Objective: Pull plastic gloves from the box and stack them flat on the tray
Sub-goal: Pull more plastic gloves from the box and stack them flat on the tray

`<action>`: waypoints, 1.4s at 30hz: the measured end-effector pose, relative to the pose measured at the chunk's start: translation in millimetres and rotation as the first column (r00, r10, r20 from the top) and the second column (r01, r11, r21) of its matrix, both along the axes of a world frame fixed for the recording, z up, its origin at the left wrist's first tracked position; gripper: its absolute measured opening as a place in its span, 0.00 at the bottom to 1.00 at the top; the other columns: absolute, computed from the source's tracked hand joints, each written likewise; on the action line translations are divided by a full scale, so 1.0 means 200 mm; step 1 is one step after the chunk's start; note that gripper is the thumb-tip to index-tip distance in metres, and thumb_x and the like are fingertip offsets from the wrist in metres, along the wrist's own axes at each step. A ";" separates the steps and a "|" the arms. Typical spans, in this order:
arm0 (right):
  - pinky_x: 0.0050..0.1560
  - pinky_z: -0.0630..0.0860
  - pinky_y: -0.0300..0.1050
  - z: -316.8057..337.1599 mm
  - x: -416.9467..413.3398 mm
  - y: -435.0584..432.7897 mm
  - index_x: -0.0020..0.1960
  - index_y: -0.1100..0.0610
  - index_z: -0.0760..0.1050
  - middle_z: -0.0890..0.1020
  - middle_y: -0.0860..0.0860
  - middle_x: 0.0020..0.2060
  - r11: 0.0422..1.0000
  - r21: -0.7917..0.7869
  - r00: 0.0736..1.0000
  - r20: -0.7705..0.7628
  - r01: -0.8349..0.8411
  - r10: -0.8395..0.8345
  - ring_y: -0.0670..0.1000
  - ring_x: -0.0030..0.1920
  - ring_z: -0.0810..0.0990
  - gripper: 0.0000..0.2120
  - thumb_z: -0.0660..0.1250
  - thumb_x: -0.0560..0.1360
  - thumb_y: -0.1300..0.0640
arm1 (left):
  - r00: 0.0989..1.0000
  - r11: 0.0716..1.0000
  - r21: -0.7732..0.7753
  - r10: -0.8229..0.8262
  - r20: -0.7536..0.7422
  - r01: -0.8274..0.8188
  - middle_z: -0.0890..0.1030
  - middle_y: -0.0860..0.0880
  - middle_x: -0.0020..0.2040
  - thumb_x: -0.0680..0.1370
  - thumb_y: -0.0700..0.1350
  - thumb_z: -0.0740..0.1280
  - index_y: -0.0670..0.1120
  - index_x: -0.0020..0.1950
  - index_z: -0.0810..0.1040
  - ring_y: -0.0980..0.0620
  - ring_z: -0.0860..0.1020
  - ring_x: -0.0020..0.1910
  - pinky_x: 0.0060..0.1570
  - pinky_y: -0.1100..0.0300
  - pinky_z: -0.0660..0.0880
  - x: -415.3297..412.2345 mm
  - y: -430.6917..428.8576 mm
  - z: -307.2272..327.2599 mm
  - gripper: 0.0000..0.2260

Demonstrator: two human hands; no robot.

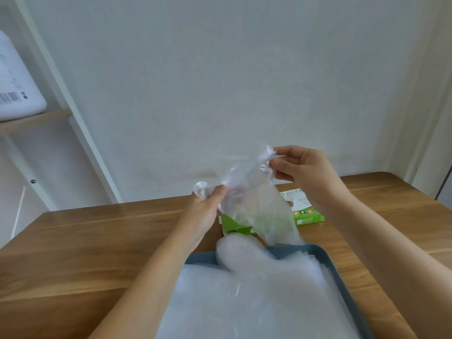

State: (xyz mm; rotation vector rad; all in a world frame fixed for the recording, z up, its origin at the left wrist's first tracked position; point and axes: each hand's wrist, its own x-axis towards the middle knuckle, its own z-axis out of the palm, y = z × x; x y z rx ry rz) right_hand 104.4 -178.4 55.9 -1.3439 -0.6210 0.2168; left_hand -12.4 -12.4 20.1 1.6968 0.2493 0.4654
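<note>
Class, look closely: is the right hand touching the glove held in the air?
Touching. The head view shows the right hand pinching the top corner of the glove between thumb and fingers.

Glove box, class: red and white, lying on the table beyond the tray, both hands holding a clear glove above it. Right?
No: the head view shows the glove box green and white, not red. It does lie on the table beyond the tray, left hand and right hand holding a clear glove above it.

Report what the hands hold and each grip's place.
One plastic glove, both hands: left hand pinches its bunched left end, right hand its upper right end.
</note>
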 end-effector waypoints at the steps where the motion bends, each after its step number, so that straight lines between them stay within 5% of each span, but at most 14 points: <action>1: 0.40 0.78 0.35 0.00 0.02 -0.01 0.49 0.60 0.80 0.84 0.51 0.35 1.000 0.013 0.999 -0.029 0.028 -0.028 0.45 0.35 0.82 0.07 0.66 0.76 0.68 | 1.000 0.999 -0.031 0.009 -0.004 -0.009 0.86 0.51 0.47 0.82 0.46 0.60 0.49 0.51 0.83 0.55 0.82 0.50 0.56 0.56 0.76 0.00 0.00 0.01 0.12; 7: 0.42 0.80 0.35 -0.04 0.10 -0.05 0.54 0.65 0.78 0.83 0.52 0.33 0.999 -0.002 0.985 -0.170 0.036 -0.035 0.46 0.34 0.82 0.09 0.66 0.74 0.69 | 1.000 0.990 -0.140 0.000 0.017 0.002 0.85 0.48 0.40 0.82 0.47 0.59 0.47 0.50 0.81 0.51 0.83 0.39 0.46 0.56 0.79 0.00 0.02 0.03 0.12; 9: 0.43 0.81 0.37 -0.04 0.10 -0.04 0.57 0.65 0.77 0.84 0.53 0.37 0.999 -0.016 0.977 -0.207 0.044 -0.046 0.46 0.36 0.83 0.12 0.68 0.75 0.62 | 0.998 0.992 -0.113 0.055 0.025 -0.052 0.85 0.47 0.39 0.81 0.47 0.62 0.46 0.46 0.82 0.51 0.82 0.38 0.41 0.57 0.79 0.00 0.02 0.03 0.11; 13: 0.56 0.78 0.52 -0.04 0.02 0.00 0.74 0.56 0.61 0.73 0.55 0.65 0.939 -0.341 0.992 -0.127 -0.054 0.011 0.52 0.56 0.80 0.52 0.69 0.58 0.31 | 0.968 0.954 -0.177 0.251 0.023 -0.243 0.83 0.47 0.32 0.78 0.46 0.68 0.42 0.37 0.80 0.51 0.82 0.34 0.39 0.55 0.79 0.01 0.01 0.03 0.12; 15: 0.64 0.72 0.53 -0.04 -0.06 0.03 0.76 0.50 0.56 0.64 0.51 0.70 0.900 -0.426 0.984 0.174 0.094 -0.021 0.51 0.65 0.71 0.58 0.70 0.52 0.30 | 0.945 0.930 -0.184 0.326 0.011 -0.319 0.80 0.49 0.28 0.77 0.46 0.70 0.42 0.33 0.78 0.52 0.79 0.30 0.34 0.58 0.77 0.03 0.01 0.02 0.14; 18: 0.63 0.64 0.32 -0.04 -0.17 0.07 0.67 0.49 0.68 0.68 0.45 0.61 0.930 -0.253 0.730 0.683 0.266 -0.023 0.45 0.63 0.67 0.41 0.74 0.59 0.35 | 0.928 0.910 -0.196 0.373 0.010 -0.364 0.70 0.46 0.26 0.71 0.53 0.73 0.42 0.30 0.67 0.48 0.70 0.28 0.26 0.62 0.68 0.02 0.00 0.02 0.21; 20: 0.57 0.63 0.31 -0.06 -0.24 0.10 0.61 0.50 0.73 0.68 0.44 0.56 0.916 -0.267 0.613 0.790 0.298 0.030 0.45 0.58 0.67 0.35 0.72 0.60 0.35 | 0.943 0.929 -0.172 0.333 -0.005 -0.329 0.66 0.47 0.27 0.67 0.59 0.72 0.44 0.33 0.65 0.49 0.67 0.28 0.28 0.60 0.63 0.02 -0.02 0.03 0.23; 22: 0.52 0.66 0.36 -0.10 -0.26 0.13 0.58 0.51 0.75 0.70 0.43 0.53 0.878 -0.330 0.641 0.766 0.347 0.035 0.45 0.53 0.69 0.30 0.72 0.62 0.36 | 0.952 0.946 -0.109 0.303 -0.035 -0.305 0.64 0.53 0.21 0.71 0.60 0.69 0.45 0.30 0.62 0.55 0.65 0.22 0.24 0.64 0.64 0.00 -0.05 0.04 0.24; 26: 0.48 0.75 0.48 -0.13 -0.22 0.13 0.43 0.54 0.80 0.80 0.45 0.39 0.863 -0.334 0.756 0.649 0.379 -0.081 0.46 0.41 0.79 0.03 0.72 0.72 0.55 | 0.971 0.965 -0.109 0.238 -0.027 -0.239 0.65 0.54 0.18 0.73 0.57 0.67 0.44 0.28 0.64 0.59 0.65 0.18 0.22 0.69 0.65 -0.01 -0.10 0.06 0.22; 29: 0.49 0.76 0.49 -0.11 -0.20 0.11 0.45 0.55 0.77 0.82 0.47 0.39 0.897 -0.316 0.831 0.548 0.310 -0.095 0.47 0.43 0.80 0.05 0.69 0.75 0.54 | 0.977 0.972 -0.101 0.213 -0.001 -0.212 0.66 0.53 0.18 0.69 0.59 0.67 0.46 0.20 0.66 0.58 0.65 0.19 0.25 0.70 0.65 -0.01 -0.10 0.08 0.24; 32: 0.48 0.75 0.37 -0.07 -0.26 0.11 0.50 0.50 0.74 0.80 0.41 0.46 0.922 -0.344 0.874 0.485 0.180 0.010 0.41 0.47 0.78 0.18 0.73 0.67 0.41 | 0.983 0.977 -0.117 0.183 0.030 -0.178 0.73 0.45 0.26 0.65 0.63 0.67 0.39 0.30 0.73 0.51 0.73 0.28 0.32 0.64 0.71 -0.02 -0.09 0.08 0.25; 34: 0.46 0.74 0.34 -0.06 -0.30 0.12 0.52 0.48 0.74 0.79 0.39 0.47 0.921 -0.367 0.880 0.471 0.129 0.065 0.39 0.46 0.78 0.24 0.77 0.61 0.41 | 0.990 0.983 -0.134 0.131 0.048 -0.124 0.75 0.47 0.26 0.67 0.59 0.68 0.40 0.32 0.75 0.51 0.75 0.28 0.30 0.65 0.73 -0.02 -0.09 0.09 0.21; 38: 0.39 0.72 0.32 -0.05 -0.27 0.11 0.50 0.50 0.79 0.82 0.44 0.39 0.917 -0.352 0.879 0.477 0.187 0.003 0.40 0.36 0.78 0.12 0.77 0.68 0.56 | 0.995 0.974 -0.227 0.005 0.100 0.018 0.84 0.43 0.38 0.68 0.46 0.71 0.39 0.42 0.82 0.50 0.82 0.38 0.38 0.62 0.80 -0.02 -0.08 0.10 0.10; 42: 0.46 0.77 0.34 -0.04 -0.20 0.07 0.49 0.55 0.84 0.85 0.46 0.38 0.937 -0.342 0.928 0.366 0.068 0.067 0.40 0.40 0.81 0.07 0.72 0.72 0.62 | 0.986 0.968 -0.250 0.060 0.157 -0.019 0.85 0.43 0.39 0.71 0.37 0.70 0.38 0.46 0.83 0.51 0.83 0.40 0.39 0.64 0.80 -0.02 -0.06 0.12 0.05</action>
